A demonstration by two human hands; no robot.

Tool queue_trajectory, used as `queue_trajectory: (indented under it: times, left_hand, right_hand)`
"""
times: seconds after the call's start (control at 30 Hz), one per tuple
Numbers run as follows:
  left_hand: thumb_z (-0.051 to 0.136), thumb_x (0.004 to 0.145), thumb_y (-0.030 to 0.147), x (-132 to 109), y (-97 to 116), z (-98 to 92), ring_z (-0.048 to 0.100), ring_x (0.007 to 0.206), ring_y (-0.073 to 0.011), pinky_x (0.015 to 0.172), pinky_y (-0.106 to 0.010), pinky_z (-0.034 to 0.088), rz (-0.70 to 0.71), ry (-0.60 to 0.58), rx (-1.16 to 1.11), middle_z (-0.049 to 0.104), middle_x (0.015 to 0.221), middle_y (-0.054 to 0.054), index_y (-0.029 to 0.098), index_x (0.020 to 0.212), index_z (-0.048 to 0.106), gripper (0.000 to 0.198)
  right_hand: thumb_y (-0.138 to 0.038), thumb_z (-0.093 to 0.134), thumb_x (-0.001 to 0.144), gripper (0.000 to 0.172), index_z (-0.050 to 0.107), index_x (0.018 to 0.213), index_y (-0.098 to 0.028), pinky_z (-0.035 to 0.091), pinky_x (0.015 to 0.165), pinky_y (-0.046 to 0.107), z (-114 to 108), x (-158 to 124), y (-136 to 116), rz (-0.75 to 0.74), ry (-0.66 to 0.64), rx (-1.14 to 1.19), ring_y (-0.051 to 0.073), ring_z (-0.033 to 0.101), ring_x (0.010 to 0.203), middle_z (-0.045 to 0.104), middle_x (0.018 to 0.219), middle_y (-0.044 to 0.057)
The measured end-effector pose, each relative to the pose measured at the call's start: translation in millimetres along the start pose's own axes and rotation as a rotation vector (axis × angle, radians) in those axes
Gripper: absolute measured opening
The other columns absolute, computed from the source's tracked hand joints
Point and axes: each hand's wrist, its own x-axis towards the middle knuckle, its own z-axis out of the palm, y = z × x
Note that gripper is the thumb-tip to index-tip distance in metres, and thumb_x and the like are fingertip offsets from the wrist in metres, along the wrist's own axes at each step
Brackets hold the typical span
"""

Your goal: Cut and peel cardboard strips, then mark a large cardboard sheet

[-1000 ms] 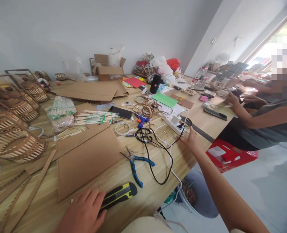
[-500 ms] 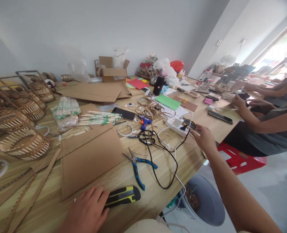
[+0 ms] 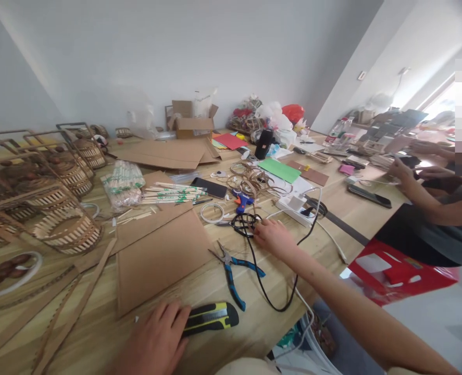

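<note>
My left hand (image 3: 154, 338) rests at the table's front edge, its fingers closed round one end of a black and yellow utility knife (image 3: 213, 317). My right hand (image 3: 275, 239) reaches across to a bunched black cord (image 3: 243, 225). Its fingers are bent down at the cord's edge, and their tips are hidden. Just behind the cord lies a blue glue gun (image 3: 243, 202) with an orange part. Open pliers (image 3: 231, 265) with blue handles lie between my hands. Left of them is a flat cardboard piece (image 3: 160, 255).
Woven baskets (image 3: 69, 229) crowd the left. Wrapped chopsticks (image 3: 172, 192), a phone (image 3: 209, 187), a white tape roll (image 3: 212, 212) and a power strip (image 3: 297, 208) lie on the table. A bin (image 3: 324, 338) and red stool (image 3: 402, 271) stand below. Another person's hands (image 3: 406, 172) work at right.
My right hand has moved left from beside the power strip to the bunched black cord, uncovering a dark flat strip on the table. My left hand stays on the knife. The view has shifted.
</note>
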Motion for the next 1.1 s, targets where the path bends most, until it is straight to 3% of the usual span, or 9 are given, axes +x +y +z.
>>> queue_trajectory:
  times: [0.3, 0.43, 0.5, 0.6, 0.67, 0.87, 0.93, 1.03, 1.1]
  left_hand:
    - [0.054, 0.083, 0.007, 7.0, 11.0, -14.0, 0.057, 0.120, -0.0308, 0.101, -0.049, 0.048, -0.062, -0.091, -0.019, 0.064, 0.127, -0.011, 0.023, 0.130, 0.062, 0.050]
    - [0.063, 0.084, 0.014, 11.9, 8.5, -8.8, 0.058, 0.116, -0.0305, 0.098, -0.045, 0.050, -0.063, -0.077, 0.001, 0.065, 0.122, -0.010, 0.023, 0.128, 0.062, 0.045]
    - [0.066, 0.084, 0.017, 13.6, 5.8, -4.3, 0.058, 0.114, -0.0302, 0.095, -0.043, 0.051, -0.051, -0.078, 0.004, 0.065, 0.122, -0.010, 0.023, 0.127, 0.062, 0.044]
    - [0.069, 0.085, 0.019, 16.0, 2.6, 0.2, 0.058, 0.113, -0.0304, 0.093, -0.042, 0.050, -0.056, -0.076, 0.007, 0.065, 0.123, -0.009, 0.023, 0.125, 0.062, 0.041]
    - [0.069, 0.086, 0.020, 17.6, 0.8, 1.2, 0.057, 0.114, -0.0310, 0.093, -0.043, 0.049, -0.080, -0.077, 0.005, 0.065, 0.123, -0.009, 0.022, 0.123, 0.063, 0.038]
    - [0.068, 0.089, 0.025, 18.2, -8.1, 4.4, 0.057, 0.110, -0.0292, 0.093, -0.044, 0.047, -0.137, -0.002, 0.001, 0.065, 0.120, -0.010, 0.021, 0.120, 0.064, 0.032]
    - [0.068, 0.089, 0.029, 15.2, -11.3, 5.2, 0.058, 0.109, -0.0285, 0.092, -0.042, 0.047, -0.122, 0.015, -0.004, 0.065, 0.121, -0.010, 0.021, 0.121, 0.063, 0.033]
    - [0.067, 0.090, 0.032, 8.3, -13.7, 2.9, 0.058, 0.107, -0.0287, 0.089, -0.042, 0.048, -0.116, 0.025, -0.017, 0.065, 0.118, -0.010, 0.020, 0.120, 0.063, 0.033]
    - [0.068, 0.089, 0.030, 4.3, -14.3, 0.0, 0.059, 0.106, -0.0286, 0.089, -0.042, 0.049, -0.150, 0.026, -0.022, 0.066, 0.117, -0.008, 0.020, 0.119, 0.064, 0.032]
  right_hand:
    - [-0.027, 0.054, 0.088, 0.017, 0.069, 0.081, -0.022, 0.039, 0.055, 0.023, -60.2, 27.6, 25.7, 0.137, -0.051, 0.064, 0.016, 0.065, 0.067, 0.072, 0.075, 0.002]
    - [-0.027, 0.042, 0.093, 0.031, 0.067, 0.102, -0.014, 0.042, 0.062, 0.031, -86.6, 58.7, 35.2, 0.276, 0.087, -0.022, 0.029, 0.067, 0.085, 0.072, 0.096, 0.017]
    - [-0.027, 0.040, 0.094, 0.038, 0.061, 0.119, -0.008, 0.045, 0.070, 0.036, -88.7, 71.2, 25.5, 0.239, 0.114, -0.034, 0.034, 0.066, 0.098, 0.068, 0.111, 0.024]
    - [-0.033, 0.047, 0.094, 0.038, 0.059, 0.126, -0.015, 0.047, 0.078, 0.033, -77.8, 80.6, -7.1, -0.006, 0.024, 0.024, 0.029, 0.066, 0.103, 0.068, 0.119, 0.017]
    - [-0.034, 0.054, 0.092, 0.030, 0.065, 0.116, -0.021, 0.047, 0.079, 0.028, -66.1, 79.6, -35.2, -0.189, -0.069, 0.063, 0.024, 0.067, 0.100, 0.072, 0.110, 0.010]
    - [-0.033, 0.058, 0.089, 0.019, 0.067, 0.102, -0.021, 0.048, 0.076, 0.028, -40.0, 43.1, -102.2, -0.592, -0.229, 0.115, 0.023, 0.068, 0.092, 0.071, 0.098, 0.007]
    - [-0.031, 0.060, 0.088, 0.021, 0.065, 0.104, -0.019, 0.050, 0.079, 0.032, -28.7, 24.4, -108.0, -0.687, -0.235, 0.104, 0.025, 0.067, 0.093, 0.069, 0.104, 0.009]
    - [-0.028, 0.070, 0.079, 0.045, 0.061, 0.121, -0.016, 0.049, 0.092, 0.044, -1.9, 2.2, -100.4, -0.745, -0.095, 0.023, 0.034, 0.059, 0.115, 0.062, 0.127, 0.017]
    - [-0.025, 0.073, 0.076, 0.039, 0.065, 0.114, -0.017, 0.051, 0.088, 0.045, 16.1, -4.6, -91.1, -0.742, -0.025, -0.020, 0.035, 0.060, 0.112, 0.064, 0.123, 0.016]
